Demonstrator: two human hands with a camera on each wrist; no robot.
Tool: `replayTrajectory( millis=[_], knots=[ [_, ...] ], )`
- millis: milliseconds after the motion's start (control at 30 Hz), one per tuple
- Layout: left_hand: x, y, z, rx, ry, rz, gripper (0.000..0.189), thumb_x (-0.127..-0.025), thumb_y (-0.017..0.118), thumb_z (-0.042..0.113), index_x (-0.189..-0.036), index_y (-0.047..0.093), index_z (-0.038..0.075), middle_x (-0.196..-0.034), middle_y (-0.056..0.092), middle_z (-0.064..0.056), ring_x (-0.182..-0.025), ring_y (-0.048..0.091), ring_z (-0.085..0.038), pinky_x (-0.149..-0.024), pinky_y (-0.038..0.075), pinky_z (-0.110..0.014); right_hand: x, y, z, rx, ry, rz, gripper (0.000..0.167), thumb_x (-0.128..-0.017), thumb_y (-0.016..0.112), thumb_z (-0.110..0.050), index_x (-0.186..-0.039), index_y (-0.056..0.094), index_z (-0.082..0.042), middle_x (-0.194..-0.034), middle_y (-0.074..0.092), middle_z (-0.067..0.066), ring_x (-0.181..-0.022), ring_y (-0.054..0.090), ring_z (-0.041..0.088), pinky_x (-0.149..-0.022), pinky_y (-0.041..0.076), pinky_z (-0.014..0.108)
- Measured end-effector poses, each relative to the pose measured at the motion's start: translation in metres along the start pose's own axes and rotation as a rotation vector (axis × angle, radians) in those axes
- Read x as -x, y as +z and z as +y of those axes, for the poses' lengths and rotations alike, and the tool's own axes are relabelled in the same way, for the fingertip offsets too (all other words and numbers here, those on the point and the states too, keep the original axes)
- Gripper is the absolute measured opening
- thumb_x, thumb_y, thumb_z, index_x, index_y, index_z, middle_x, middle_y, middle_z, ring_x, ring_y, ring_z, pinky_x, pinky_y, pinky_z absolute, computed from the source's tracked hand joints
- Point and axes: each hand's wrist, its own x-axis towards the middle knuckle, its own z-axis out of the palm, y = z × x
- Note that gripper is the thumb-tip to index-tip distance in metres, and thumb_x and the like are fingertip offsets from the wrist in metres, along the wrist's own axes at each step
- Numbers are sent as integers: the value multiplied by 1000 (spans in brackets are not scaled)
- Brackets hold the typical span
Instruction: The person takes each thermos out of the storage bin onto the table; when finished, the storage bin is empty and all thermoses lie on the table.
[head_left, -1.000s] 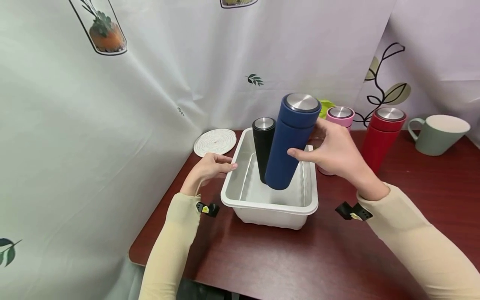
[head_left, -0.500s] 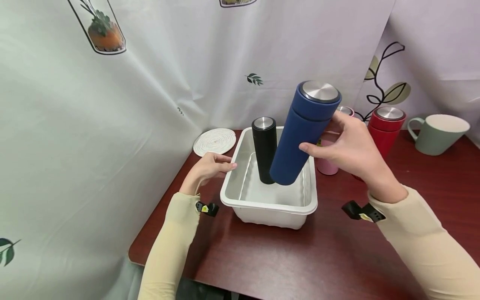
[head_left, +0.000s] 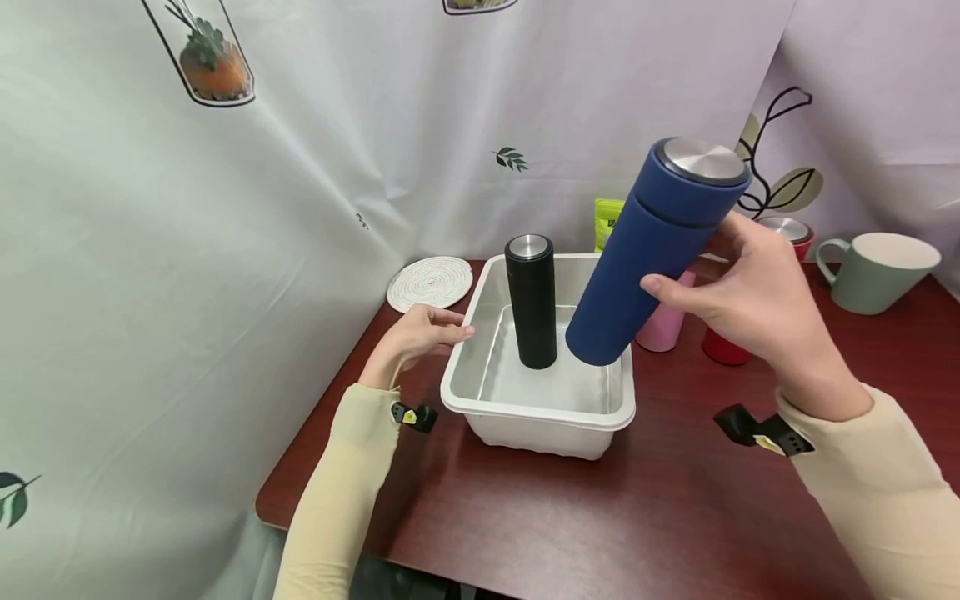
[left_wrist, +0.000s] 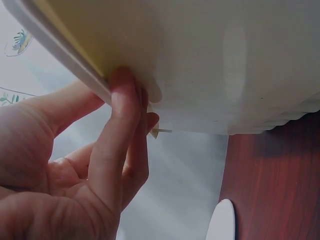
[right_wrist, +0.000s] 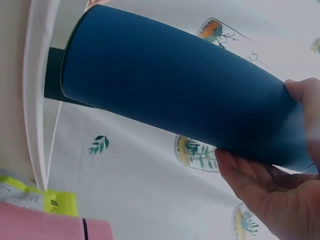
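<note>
My right hand (head_left: 757, 292) grips a blue thermos bottle (head_left: 652, 250) with a steel-topped lid. It is tilted, lid to the upper right, its base over the right side of a white plastic basin (head_left: 540, 415). In the right wrist view the blue bottle (right_wrist: 170, 75) lies between thumb and fingers, its base near the basin's rim. My left hand (head_left: 422, 337) pinches the basin's left rim; in the left wrist view, fingers (left_wrist: 122, 95) press the outer wall under the rim. A black thermos bottle (head_left: 532, 304) stands upright inside the basin.
Behind my right hand stand a pink bottle (head_left: 662, 329) and a red bottle (head_left: 723, 347), both partly hidden. Farther right is a green mug (head_left: 873, 279). A round woven coaster (head_left: 430, 283) lies left of the basin, and a yellow-green packet (head_left: 606, 218) is behind it.
The blue bottle has moved right and up in my right hand, from beside the black bottle toward the basin's right rim, tilting further. My left hand has stayed at the rim.
</note>
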Motion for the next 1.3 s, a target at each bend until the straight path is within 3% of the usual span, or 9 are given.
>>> replayTrajectory(
  millis=[233,467,767,900,1100,1167,1300],
  knots=[
    [1,0,1,1,2,-1,47,-90,69,8,-131,54,-10,-123,61,-25,-93,68,-20,-95,55,-44,3,-15,-2,46,2,36,58,-74,84,-3,-125,62,-17,-101,68,-14,-78,69,-1,-72,53,7],
    [1,1,1,-11,6,-9,51,-90,69,9,-133,51,-11,-126,60,-28,-97,68,-24,-94,55,-44,10,-30,4,88,32,95,59,-75,84,-6,-128,61,-17,-101,67,-16,-83,66,-4,-74,50,3],
    [3,1,2,-8,-3,-9,53,-90,69,8,-135,49,-12,-126,60,-29,-98,68,-24,-94,56,-42,19,-49,22,243,148,142,66,-80,82,-19,-139,53,-27,-109,61,-15,-84,57,-10,-68,43,-2],
    [2,1,4,-4,8,-5,52,-90,70,8,-134,50,-11,-126,60,-28,-97,68,-24,-94,55,-44,22,-59,29,311,192,186,65,-79,83,-23,-138,54,-29,-102,57,-23,-79,54,-14,-67,40,-4],
    [2,1,4,-7,4,-8,54,-90,70,9,-136,49,-10,-128,60,-26,-101,68,-26,-95,55,-43,30,-67,44,323,182,192,66,-75,86,-19,-134,57,-28,-95,53,-31,-81,53,-16,-68,40,-5],
    [2,1,2,0,-7,-15,55,-90,69,8,-137,48,-10,-129,59,-26,-103,67,-27,-94,55,-41,33,-67,52,335,181,180,67,-76,85,-20,-135,56,-29,-98,53,-31,-85,51,-16,-69,39,-5],
    [3,0,0,20,-7,-12,55,-90,69,7,-138,47,-10,-130,59,-26,-102,67,-25,-94,56,-41,39,-65,67,423,203,157,72,-77,84,-29,-141,52,-28,-108,57,-18,-86,43,-19,-67,34,-4]
  ],
)
